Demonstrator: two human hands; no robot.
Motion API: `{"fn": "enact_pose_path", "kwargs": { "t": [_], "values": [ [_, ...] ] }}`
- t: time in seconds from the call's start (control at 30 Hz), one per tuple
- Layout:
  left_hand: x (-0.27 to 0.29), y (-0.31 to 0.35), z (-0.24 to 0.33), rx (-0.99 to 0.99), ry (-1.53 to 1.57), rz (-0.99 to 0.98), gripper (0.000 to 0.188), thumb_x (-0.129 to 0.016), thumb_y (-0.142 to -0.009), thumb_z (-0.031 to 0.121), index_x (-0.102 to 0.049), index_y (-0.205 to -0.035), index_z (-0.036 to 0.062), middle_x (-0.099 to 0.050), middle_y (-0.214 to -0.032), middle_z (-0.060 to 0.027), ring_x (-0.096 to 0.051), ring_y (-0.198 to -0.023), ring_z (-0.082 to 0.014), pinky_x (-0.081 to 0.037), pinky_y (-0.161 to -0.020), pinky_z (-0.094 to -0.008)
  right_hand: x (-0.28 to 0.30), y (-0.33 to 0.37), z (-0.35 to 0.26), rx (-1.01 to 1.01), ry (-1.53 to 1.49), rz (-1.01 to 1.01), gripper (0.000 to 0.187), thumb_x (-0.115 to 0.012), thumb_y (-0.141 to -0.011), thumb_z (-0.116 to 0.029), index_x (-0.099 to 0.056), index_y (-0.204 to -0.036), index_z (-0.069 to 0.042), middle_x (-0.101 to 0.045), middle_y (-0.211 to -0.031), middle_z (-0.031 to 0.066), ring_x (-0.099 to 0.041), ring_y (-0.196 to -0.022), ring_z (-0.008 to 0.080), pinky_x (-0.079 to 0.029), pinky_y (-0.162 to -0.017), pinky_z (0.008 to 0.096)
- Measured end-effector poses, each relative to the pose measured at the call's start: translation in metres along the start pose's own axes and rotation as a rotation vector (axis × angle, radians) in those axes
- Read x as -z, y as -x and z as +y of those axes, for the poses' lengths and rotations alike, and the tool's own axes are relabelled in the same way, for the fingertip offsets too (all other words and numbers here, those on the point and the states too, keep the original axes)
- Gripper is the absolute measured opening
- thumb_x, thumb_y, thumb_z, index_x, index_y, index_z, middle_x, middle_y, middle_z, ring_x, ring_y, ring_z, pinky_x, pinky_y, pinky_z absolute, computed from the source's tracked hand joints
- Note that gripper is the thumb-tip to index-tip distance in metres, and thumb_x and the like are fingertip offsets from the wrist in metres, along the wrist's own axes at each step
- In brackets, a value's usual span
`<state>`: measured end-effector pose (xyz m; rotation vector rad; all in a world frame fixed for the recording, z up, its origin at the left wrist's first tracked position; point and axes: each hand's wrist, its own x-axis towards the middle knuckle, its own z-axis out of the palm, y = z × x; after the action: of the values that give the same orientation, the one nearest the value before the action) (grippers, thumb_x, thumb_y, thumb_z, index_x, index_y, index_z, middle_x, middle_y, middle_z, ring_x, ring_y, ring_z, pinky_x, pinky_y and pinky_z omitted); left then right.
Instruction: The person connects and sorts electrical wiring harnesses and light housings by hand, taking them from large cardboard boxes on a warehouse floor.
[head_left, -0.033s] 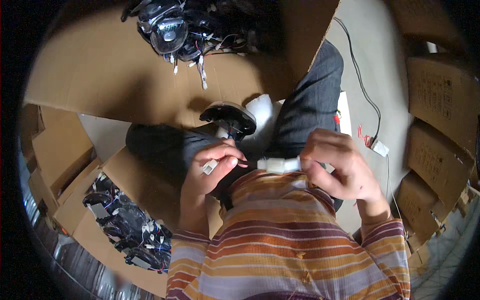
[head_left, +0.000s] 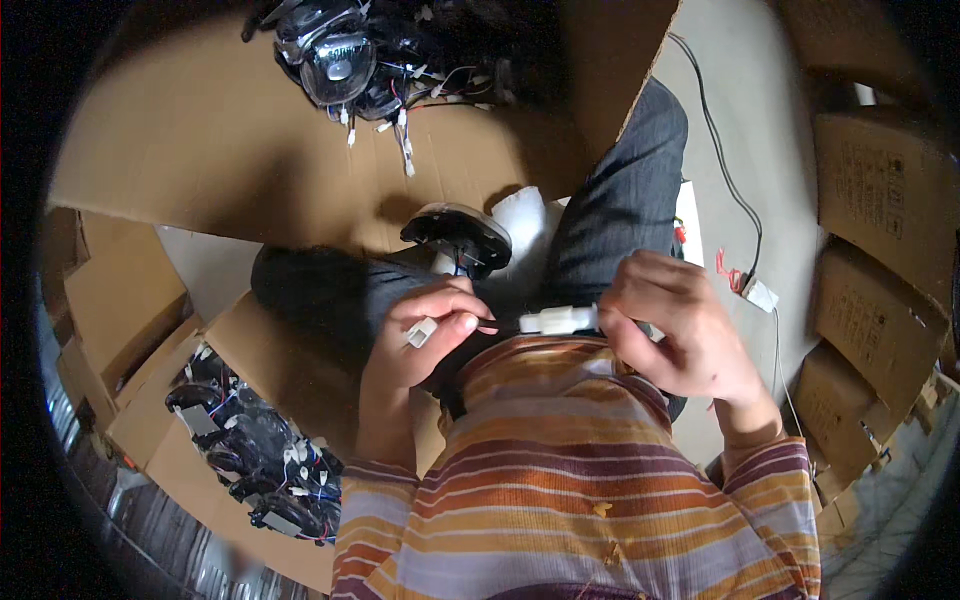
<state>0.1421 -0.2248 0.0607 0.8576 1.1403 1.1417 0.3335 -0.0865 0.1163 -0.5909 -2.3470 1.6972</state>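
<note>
In front of my striped shirt, my left hand (head_left: 425,325) pinches dark wires between thumb and fingers. A small white plug (head_left: 421,332) pokes out beside its thumb. To the right, the wires run to a white wire connector (head_left: 558,320), slightly blurred. My right hand (head_left: 680,325) is closed on the connector's right end, its fingertips hiding that end. Just beyond my left hand, a round black-backed lamp unit (head_left: 458,240) is tilted near my lap, with wires leaving its back toward that hand.
A large open carton (head_left: 200,170) ahead holds several headlamps (head_left: 338,72) with dangling plugs. More wired black lamp units (head_left: 260,450) lie in a box at lower left. Stacked cartons (head_left: 865,190) line the right side. A black cable (head_left: 715,140) crosses the floor to a white box (head_left: 761,296).
My right hand shifts very slightly, and the white connector's angle and blur change a little. My left hand stays almost still.
</note>
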Motion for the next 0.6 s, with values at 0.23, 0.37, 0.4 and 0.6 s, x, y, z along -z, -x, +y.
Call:
{"fn": "enact_pose_path", "kwargs": {
  "t": [0.23, 0.37, 0.4, 0.6],
  "values": [
    [-0.005, 0.002, 0.011, 0.108, 0.049, 0.085, 0.01, -0.047, -0.076, 0.002, -0.055, -0.077, -0.0041, -0.052, -0.07, -0.0072, -0.049, -0.069, -0.0124, -0.041, -0.065, -0.0222, -0.004, -0.002, 0.008, 0.033, 0.065, 0.057, 0.004, -0.051, -0.065, -0.003, -0.048, -0.065, 0.0, -0.048, -0.064, 0.0116, -0.048, -0.06, 0.0274, -0.04, -0.053, 0.035],
    [-0.018, 0.049, 0.046, 0.332, -0.218, 0.767, 0.016, -0.055, -0.069, 0.016, -0.056, -0.067, 0.0004, -0.056, -0.073, -0.0069, -0.052, -0.067, -0.013, -0.041, -0.068, -0.0267, 0.016, 0.009, 0.012, -0.057, -0.1, 0.088, 0.004, -0.047, -0.069, -0.002, -0.048, -0.066, 0.001, -0.047, -0.061, 0.009, -0.047, -0.056, 0.0232, -0.037, -0.051, 0.03],
    [-0.014, 0.078, 0.068, 0.249, -0.536, 0.862, 0.019, -0.053, -0.068, 0.019, -0.055, -0.068, -0.0002, -0.056, -0.072, -0.0088, -0.051, -0.068, -0.0139, -0.04, -0.066, -0.0292, 0.016, 0.009, 0.01, -0.067, -0.11, 0.14, 0.005, -0.046, -0.07, -0.001, -0.048, -0.066, 0.002, -0.047, -0.061, 0.0078, -0.047, -0.054, 0.0197, -0.036, -0.051, 0.0276],
    [-0.007, 0.304, 0.18, 0.026, -0.56, 1.389, 0.034, -0.052, -0.078, 0.02, -0.046, -0.099, -0.0055, -0.053, -0.087, -0.0151, -0.051, -0.075, -0.016, -0.042, -0.066, -0.0266, 0.008, 0.01, 0.031, -0.144, -0.122, 0.032, 0.006, -0.046, -0.073, -0.003, -0.049, -0.071, 0.002, -0.047, -0.061, 0.0094, -0.047, -0.055, 0.0193, -0.036, -0.051, 0.0272]
  ]
}}
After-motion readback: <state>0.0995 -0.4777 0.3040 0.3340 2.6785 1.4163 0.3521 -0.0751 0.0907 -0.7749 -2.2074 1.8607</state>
